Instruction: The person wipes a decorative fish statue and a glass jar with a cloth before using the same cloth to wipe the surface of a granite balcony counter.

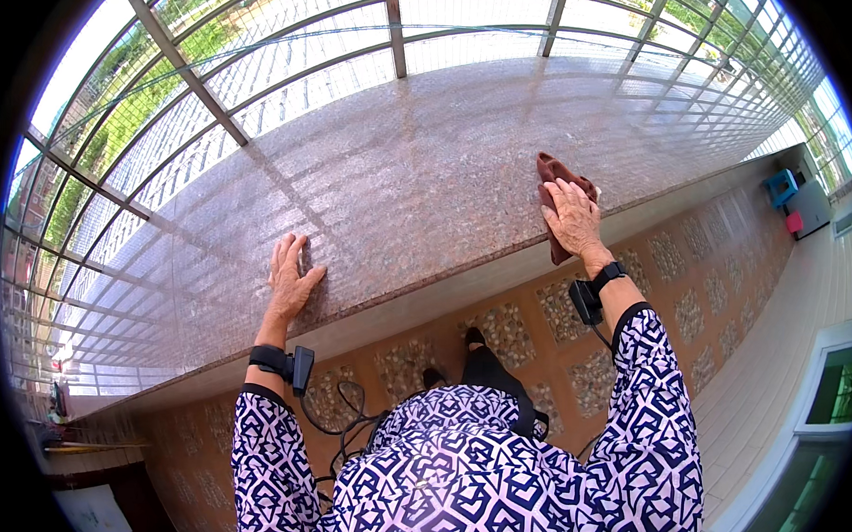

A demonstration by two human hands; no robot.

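A broad polished granite ledge (414, 188) stretches across the view in front of me. My right hand (573, 213) lies on a brown cloth (555, 168) and holds it against the ledge near its front edge. Part of the cloth sticks out beyond my fingertips, and a corner droops over the edge beside my wrist. To the left, my left hand (289, 274) rests on the bare granite with its fingers apart and nothing in it. Both wrists wear black straps with small box-shaped devices attached.
A metal window grille (395, 33) with wire mesh borders the ledge's far side. Black cables (353, 425) hang beside my body. The floor (504, 332) has pebble-inlaid squares. A blue stool (780, 187) stands far right, and a window (803, 455) is set in the right-hand wall.
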